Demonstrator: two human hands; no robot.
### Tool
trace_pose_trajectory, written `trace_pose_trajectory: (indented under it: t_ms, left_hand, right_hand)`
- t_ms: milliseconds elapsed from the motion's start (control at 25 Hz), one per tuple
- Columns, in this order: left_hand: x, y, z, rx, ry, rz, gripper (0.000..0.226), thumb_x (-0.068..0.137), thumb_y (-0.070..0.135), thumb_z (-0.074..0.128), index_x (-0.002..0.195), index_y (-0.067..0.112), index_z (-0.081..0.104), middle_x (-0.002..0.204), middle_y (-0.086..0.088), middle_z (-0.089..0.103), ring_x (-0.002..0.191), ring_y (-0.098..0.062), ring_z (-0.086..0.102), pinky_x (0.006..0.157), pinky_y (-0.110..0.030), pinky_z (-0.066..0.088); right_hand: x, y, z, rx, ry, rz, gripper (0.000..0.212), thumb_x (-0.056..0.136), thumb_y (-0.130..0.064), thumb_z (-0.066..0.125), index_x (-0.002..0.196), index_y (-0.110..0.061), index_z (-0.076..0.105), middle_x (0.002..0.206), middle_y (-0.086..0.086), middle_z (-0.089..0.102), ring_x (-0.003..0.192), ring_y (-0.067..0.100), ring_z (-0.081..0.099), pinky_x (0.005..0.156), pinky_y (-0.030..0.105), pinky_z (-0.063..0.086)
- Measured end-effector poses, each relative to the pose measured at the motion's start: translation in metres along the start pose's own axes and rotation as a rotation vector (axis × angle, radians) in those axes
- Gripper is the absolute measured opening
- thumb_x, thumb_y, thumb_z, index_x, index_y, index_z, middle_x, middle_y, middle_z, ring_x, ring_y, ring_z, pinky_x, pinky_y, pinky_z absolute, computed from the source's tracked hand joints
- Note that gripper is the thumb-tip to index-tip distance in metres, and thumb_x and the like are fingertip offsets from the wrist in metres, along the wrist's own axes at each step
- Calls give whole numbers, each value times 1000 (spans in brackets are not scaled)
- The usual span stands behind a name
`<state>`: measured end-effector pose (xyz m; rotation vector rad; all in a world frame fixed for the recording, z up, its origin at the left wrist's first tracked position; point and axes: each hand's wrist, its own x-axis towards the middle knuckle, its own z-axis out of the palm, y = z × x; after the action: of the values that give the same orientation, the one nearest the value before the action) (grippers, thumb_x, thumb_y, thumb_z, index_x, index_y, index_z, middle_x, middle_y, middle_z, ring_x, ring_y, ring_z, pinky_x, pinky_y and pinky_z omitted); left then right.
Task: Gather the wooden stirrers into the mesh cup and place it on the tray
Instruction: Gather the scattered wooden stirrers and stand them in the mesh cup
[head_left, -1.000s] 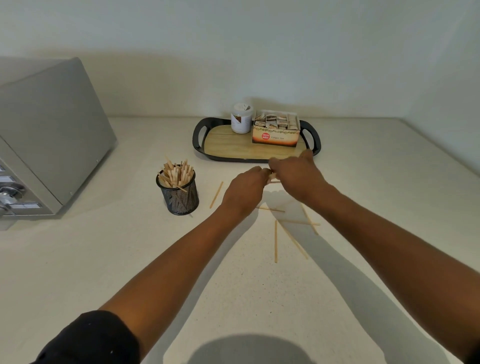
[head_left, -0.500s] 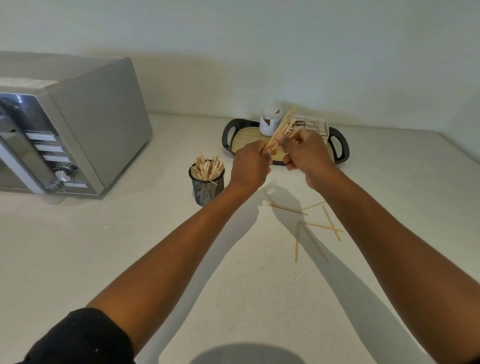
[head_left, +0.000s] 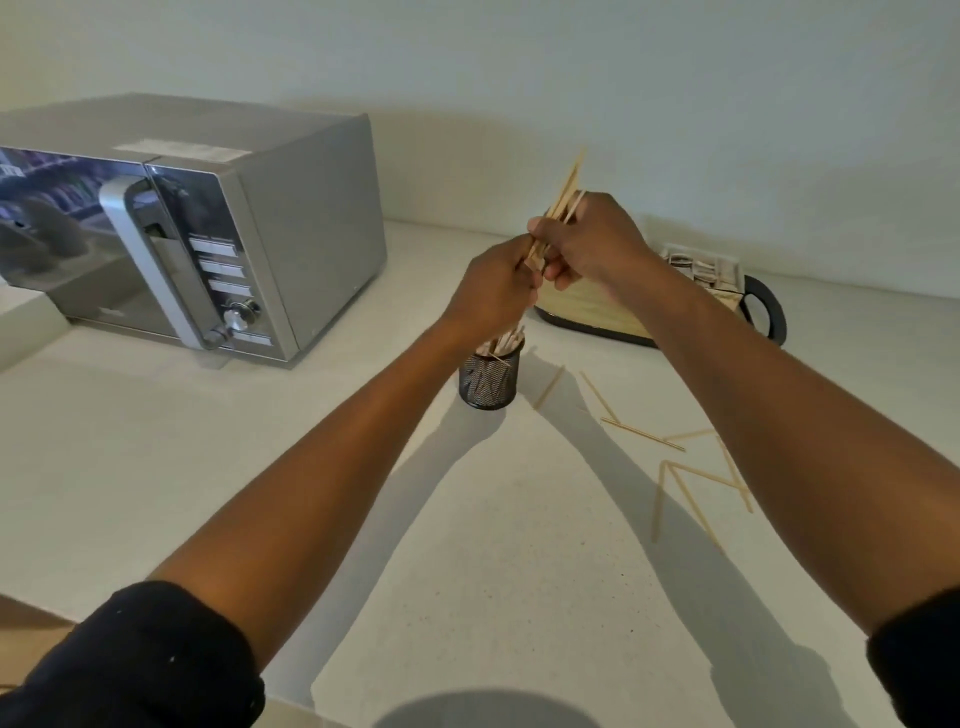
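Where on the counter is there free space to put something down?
Bare counter lies in front of the microwave, left of the mesh cup, and between the forearms. It is crowded right of the cup, where loose stirrers lie scattered before the tray.

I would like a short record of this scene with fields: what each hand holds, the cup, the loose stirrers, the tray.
left hand: grips the lower part of a stirrer bundle
right hand: grips the same bundle, higher up
mesh cup: upright on the counter, holds stirrers, not on the tray
loose stirrers: several on the counter, right of the cup
tray: behind the hands, partly hidden
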<state>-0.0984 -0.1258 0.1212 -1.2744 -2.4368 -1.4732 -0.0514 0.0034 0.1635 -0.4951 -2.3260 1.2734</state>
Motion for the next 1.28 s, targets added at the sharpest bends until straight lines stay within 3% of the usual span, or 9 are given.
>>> trace_pose_trajectory:
  t_ms: [80,240,480,680,800,920,1120,1280]
  left_hand:
    - [6,-8,-19,-56,-70,-82,25,98,6,39,97,6,63,83,-6,65,73,-18,63,78,-39,56]
    - [8,-28,-33,-37,-69,-122,21,99,10,46,104,8,66,88,-7,71,80,-21,71,81,-40,60]
    - [18,-44,-32,-56,-34,-124,19,98,11,52,110,5,67,96,-8,73,86,-20,72,83,-39,60]
    - [18,-53,-25,88,-44,-143,17,95,9,55,103,4,69,97,-8,73,88,-23,71,86,-39,58]
    - [17,-61,-24,165,-75,-160,16,90,9,58,96,7,73,89,-6,73,83,-21,70,77,-31,56]
    - [16,-67,-25,218,-103,-166,16,85,19,69,95,8,75,88,-4,74,78,-16,67,71,-26,51]
    - [13,-76,-30,240,-99,-142,22,80,19,75,102,13,75,96,-2,74,79,-14,67,65,-20,48]
    - [9,-80,-28,248,-89,-139,20,85,18,71,104,12,74,96,-4,73,70,-11,65,61,-16,48]
  right_hand:
    - [9,-7,11,-74,-44,-30,25,91,-29,67,96,-5,63,71,12,73,53,21,70,49,30,57]
    - [17,-10,30,-246,-104,-122,25,94,-32,63,94,-7,65,68,8,74,54,20,71,52,28,60]
    - [25,-14,39,-406,-96,-194,22,95,-35,61,88,-14,63,65,2,71,49,12,69,49,19,53]
    - [23,-2,48,-435,-87,-165,23,94,-36,62,84,-15,59,62,1,69,39,5,62,42,11,42]
    - [21,6,54,-425,-100,-150,25,93,-36,63,93,-11,60,66,4,70,43,9,65,45,15,45]
    - [18,11,58,-436,-112,-141,23,92,-37,64,89,-14,58,64,1,68,40,7,63,40,13,42]
    - [15,22,62,-414,-125,-118,24,92,-37,65,92,-13,66,69,6,72,54,17,71,53,26,58]
    - [12,27,64,-378,-114,-96,16,90,-30,69,91,-14,65,71,5,72,56,18,72,61,33,61]
